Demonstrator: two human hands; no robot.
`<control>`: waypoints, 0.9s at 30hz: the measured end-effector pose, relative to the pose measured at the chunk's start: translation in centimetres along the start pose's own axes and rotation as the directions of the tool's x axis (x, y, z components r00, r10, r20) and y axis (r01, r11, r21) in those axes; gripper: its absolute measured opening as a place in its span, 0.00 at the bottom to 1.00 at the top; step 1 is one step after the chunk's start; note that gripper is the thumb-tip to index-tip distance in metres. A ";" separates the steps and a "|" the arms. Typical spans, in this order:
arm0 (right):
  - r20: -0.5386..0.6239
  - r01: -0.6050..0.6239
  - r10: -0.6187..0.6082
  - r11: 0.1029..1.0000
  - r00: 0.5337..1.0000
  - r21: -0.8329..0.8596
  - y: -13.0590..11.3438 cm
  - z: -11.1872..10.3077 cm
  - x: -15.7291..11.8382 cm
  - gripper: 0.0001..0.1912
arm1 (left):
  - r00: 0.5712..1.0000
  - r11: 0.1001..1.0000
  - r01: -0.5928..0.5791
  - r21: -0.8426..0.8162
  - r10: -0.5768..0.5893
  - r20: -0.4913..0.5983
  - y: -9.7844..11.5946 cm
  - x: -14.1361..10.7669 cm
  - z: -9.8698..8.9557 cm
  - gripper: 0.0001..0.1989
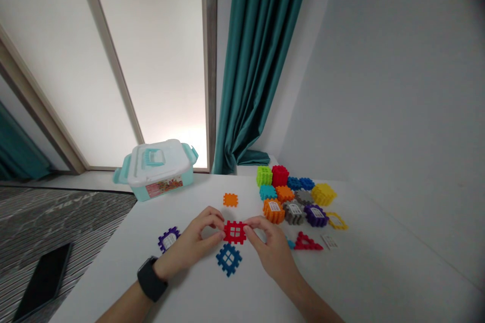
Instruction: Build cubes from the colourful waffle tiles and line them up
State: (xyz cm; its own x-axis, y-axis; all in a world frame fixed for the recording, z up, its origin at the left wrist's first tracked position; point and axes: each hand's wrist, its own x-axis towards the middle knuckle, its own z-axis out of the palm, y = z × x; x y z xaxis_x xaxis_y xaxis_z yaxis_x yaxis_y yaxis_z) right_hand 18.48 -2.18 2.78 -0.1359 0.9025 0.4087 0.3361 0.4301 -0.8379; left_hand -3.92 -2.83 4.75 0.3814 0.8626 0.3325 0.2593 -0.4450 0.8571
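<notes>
White table [235, 298] under you: your left grip [191, 242] and right grip [271, 250] pinch a red waffle block [235, 232] from either side. A blue waffle block [229, 259] lies just below the grips, an orange one [230, 200] just beyond them, and a purple one [168, 239] just left of your left grip.

**Bright plastic colours on a white table [364, 277]**
Mid-table, a red lattice tile [235, 232] and a blue lattice tile [229, 259] show a grid of square windows; a purple tile [168, 239] with a white label sits nearer the left edge, and a small orange tile [230, 200] farther up. By the far right corner crowd lime, red, blue, teal, orange, grey, purple and yellow waffle-sided blocks [293, 197]. Beyond the far left corner, a storage box [157, 169] pairs a white lid with mint-green handles.
</notes>
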 end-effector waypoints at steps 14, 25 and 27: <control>0.158 -0.221 0.195 0.961 0.968 0.165 0.5 0.4 0.1 0.15 | 0.994 0.965 0.114 -0.235 -0.109 0.033 -0.6 -0.1 0.5 0.20; 0.093 0.554 -0.554 0.776 0.827 -0.301 -0.9 -0.3 -0.3 0.07 | 0.992 0.995 0.096 0.003 -0.096 0.087 -0.1 0.0 -0.4 0.24; 0.131 0.615 -0.609 0.721 0.782 -0.321 -1.3 -0.4 -0.2 0.07 | 0.984 0.994 0.110 -0.008 -0.108 0.141 0.1 -0.1 -0.4 0.23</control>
State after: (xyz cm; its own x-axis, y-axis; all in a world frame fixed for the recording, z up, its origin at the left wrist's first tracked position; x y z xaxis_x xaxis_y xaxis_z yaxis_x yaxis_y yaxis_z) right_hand 18.50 -2.94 3.90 -0.4331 0.4473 0.7825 0.4580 0.8570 -0.2364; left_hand -4.32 -2.87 4.99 0.4725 0.8629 0.1790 0.2923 -0.3451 0.8919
